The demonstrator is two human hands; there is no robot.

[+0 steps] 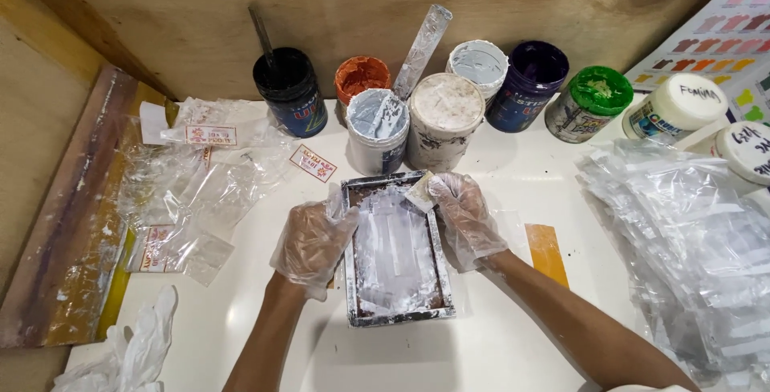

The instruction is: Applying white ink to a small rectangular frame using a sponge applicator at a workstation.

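A small rectangular metal-framed screen point(443, 280), smeared with white ink, lies on the white table point(497, 352) in front of me. My left hand point(311, 241), in a clear plastic glove, rests against the frame's left edge. My right hand point(464, 209), also gloved, pinches a small pale scraper card point(420, 191) at the frame's top right corner, touching the inked mesh.
Several ink pots stand along the back: black point(290, 89), orange point(361, 78), white point(377, 127), capped cream point(445, 118), dark purple point(529, 83), green point(589, 103). Clear plastic bags lie at left point(200, 183) and stacked at right point(690, 240). A wooden-framed board point(72, 224) leans at left.
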